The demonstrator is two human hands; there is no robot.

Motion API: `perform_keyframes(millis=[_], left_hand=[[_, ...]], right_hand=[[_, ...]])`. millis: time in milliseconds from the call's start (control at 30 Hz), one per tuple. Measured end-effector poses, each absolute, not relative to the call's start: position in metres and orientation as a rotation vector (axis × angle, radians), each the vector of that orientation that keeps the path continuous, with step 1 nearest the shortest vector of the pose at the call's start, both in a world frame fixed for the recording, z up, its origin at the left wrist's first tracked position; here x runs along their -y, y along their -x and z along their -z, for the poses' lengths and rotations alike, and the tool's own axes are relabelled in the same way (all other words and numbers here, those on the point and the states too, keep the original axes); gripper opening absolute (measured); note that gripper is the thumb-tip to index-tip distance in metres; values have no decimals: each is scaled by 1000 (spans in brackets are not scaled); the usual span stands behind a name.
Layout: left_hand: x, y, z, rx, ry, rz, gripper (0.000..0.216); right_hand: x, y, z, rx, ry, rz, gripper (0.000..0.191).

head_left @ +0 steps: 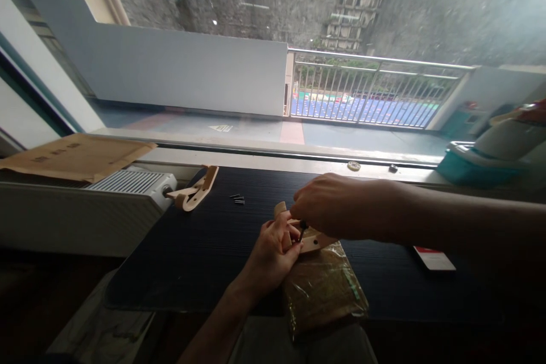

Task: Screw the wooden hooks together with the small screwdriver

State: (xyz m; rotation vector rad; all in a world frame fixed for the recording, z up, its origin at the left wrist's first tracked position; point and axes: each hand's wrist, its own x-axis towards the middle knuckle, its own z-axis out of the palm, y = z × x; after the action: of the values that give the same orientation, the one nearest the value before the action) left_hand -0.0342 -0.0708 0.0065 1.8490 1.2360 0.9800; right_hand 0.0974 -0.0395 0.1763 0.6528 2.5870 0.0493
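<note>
My left hand (275, 250) is closed on a pale wooden bracket (314, 242) with dark holes, pinching it near the table's middle. Over it, my right hand (318, 205) is curled in a fist around what looks like a screwdriver (302, 230); only its dark lower part shows, pointing down at the wood beside my left fingertips. The handle is hidden in my palm. Under the bracket lies a brown packet in clear plastic (324, 293), overhanging the table's near edge. Several loose screws (238, 199) lie left of my hands.
Another wooden bracket (198, 190) rests at the dark table's (191, 256) left end, by a white radiator (132, 180) with a brown envelope (77, 156) on it. A red-and-white card (435, 259) lies right. A tape roll (353, 165) and teal basket (473, 165) line the windowsill.
</note>
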Motion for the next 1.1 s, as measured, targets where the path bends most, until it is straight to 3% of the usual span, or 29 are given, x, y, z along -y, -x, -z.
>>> perform_keyframes(millis=[400,500,633,933,1100], left_hand=[[70,34,-1,-1202,-1907,-1048,50],[70,34,-3,-1226,-1906,-1019,37],[71,34,-6,-1252,-1889,-1006,23],[70,34,-4,-1197,-1908,-1014,48],[70,35,-4,-1216,-1916,-1013,41]], right_hand=[[42,-106,-177,-2587,-934,62,23],[42,-99,-178,-2560,-862,-11,11],[41,-93,-176,-2574,-687,-68,13],[45,-95,-175,-2539,-885,-8,11],[46,-92,-178,-2541,-866,-54,8]])
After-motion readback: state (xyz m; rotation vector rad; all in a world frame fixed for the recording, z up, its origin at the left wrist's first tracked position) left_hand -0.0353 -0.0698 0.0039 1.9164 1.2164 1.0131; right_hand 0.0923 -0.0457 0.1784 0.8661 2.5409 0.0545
